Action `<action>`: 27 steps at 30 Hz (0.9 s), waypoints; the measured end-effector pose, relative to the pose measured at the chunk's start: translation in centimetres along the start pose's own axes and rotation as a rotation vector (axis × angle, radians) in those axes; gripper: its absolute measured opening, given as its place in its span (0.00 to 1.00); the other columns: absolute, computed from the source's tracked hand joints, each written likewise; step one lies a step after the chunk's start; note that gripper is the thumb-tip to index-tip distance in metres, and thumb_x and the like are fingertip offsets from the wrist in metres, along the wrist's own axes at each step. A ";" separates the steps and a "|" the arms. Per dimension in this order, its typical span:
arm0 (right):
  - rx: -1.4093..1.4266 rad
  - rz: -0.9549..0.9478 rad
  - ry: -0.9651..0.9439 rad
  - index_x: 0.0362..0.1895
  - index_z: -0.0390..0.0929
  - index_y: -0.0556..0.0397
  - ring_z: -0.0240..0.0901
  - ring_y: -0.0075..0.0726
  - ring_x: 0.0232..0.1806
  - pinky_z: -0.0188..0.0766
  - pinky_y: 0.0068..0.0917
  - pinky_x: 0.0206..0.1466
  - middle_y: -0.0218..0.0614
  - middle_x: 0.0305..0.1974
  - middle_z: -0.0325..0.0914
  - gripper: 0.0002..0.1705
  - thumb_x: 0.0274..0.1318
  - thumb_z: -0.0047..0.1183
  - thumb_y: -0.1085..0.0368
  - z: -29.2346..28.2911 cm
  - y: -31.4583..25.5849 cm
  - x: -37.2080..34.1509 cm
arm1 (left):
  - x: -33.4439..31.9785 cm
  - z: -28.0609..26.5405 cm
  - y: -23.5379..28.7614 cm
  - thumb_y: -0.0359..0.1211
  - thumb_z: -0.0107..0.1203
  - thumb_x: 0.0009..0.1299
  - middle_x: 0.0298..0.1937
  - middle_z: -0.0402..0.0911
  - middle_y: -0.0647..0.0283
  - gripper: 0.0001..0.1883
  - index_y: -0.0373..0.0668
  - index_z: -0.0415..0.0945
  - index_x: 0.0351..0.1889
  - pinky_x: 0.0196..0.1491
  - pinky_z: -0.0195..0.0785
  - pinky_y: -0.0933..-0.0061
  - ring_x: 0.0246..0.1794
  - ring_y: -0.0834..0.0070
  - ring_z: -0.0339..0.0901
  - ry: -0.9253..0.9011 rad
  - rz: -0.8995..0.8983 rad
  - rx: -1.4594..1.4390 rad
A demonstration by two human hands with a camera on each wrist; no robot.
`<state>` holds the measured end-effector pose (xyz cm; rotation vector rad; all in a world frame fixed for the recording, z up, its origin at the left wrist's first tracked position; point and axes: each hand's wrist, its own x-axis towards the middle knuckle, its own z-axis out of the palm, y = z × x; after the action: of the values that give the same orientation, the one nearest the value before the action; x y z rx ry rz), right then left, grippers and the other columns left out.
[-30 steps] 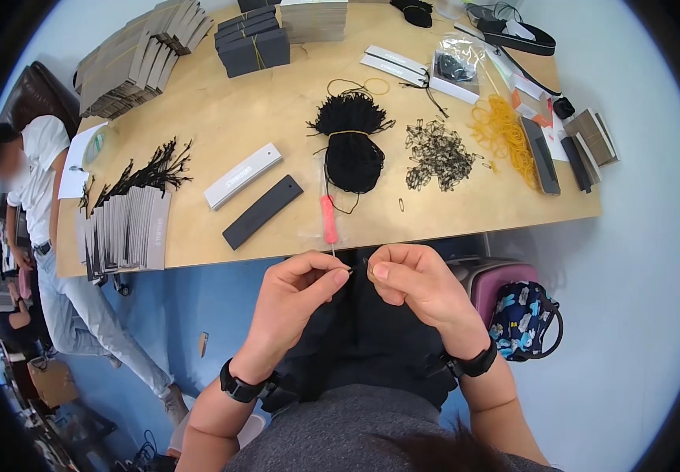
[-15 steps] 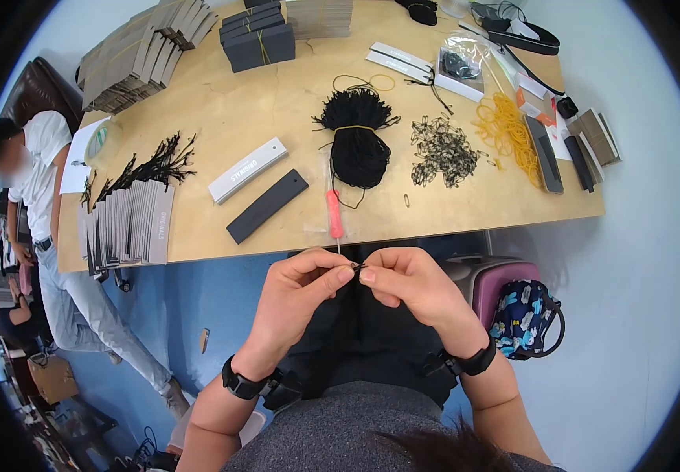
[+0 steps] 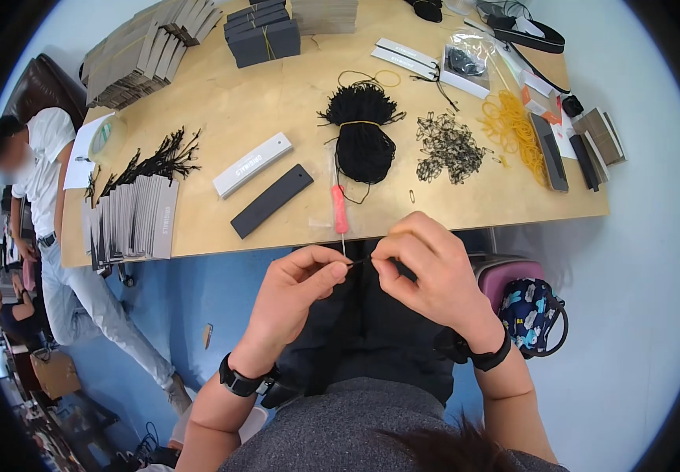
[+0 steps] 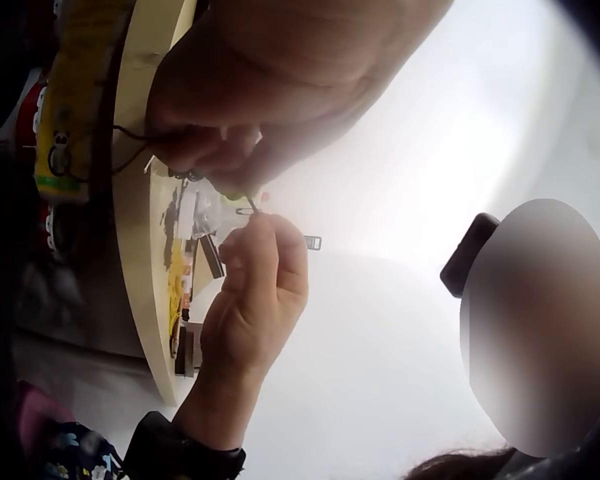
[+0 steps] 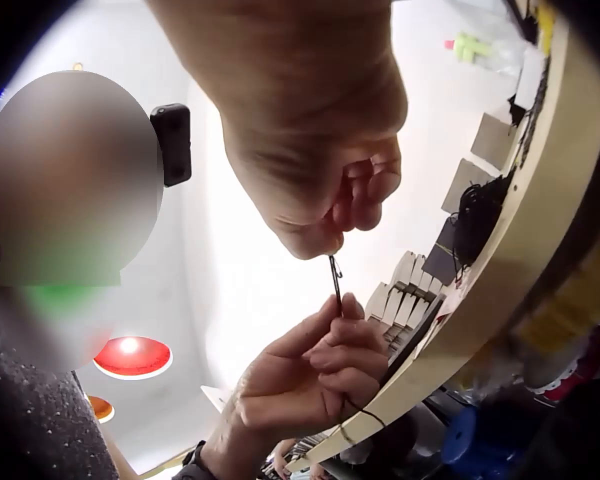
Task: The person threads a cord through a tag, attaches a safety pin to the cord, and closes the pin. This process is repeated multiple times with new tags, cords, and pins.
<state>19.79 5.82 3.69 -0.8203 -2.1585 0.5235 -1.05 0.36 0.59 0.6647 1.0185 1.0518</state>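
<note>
In the head view my left hand pinches a thin black cord between thumb and forefinger, just off the table's front edge. A loose loop of the cord hangs out behind that hand in the right wrist view. My right hand, close on the right and a little higher, pinches the far end of a small dark wire pin. Pin and cord bridge the short gap between the fingertips; the right fingers hide part of the pin. A red-handled hook tool lies beyond the hands, its metal shaft pointing at them.
Behind lie a black cord bundle, a heap of small pins and one loose pin. Yellow rubber bands are to the right. Left are a white strip, a dark strip and stacked tagged cards. A person stands far left.
The hands came together at the fingertips, then my right hand drew up and to the right, leaving a short dark line stretched between them. My left hand stayed nearly in place.
</note>
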 end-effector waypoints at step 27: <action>0.320 0.350 0.010 0.40 0.81 0.55 0.74 0.31 0.28 0.71 0.26 0.32 0.34 0.34 0.74 0.08 0.56 0.64 0.72 0.3 -1.4 -1.3 | -0.1 0.9 0.4 0.28 0.56 0.76 0.39 0.83 0.66 0.06 0.35 0.80 0.46 0.43 0.68 0.81 0.39 0.83 0.75 -0.098 0.231 0.172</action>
<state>19.62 3.87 3.67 -1.0163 -1.8599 1.0099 -0.41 0.42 1.27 0.9835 0.9687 1.1275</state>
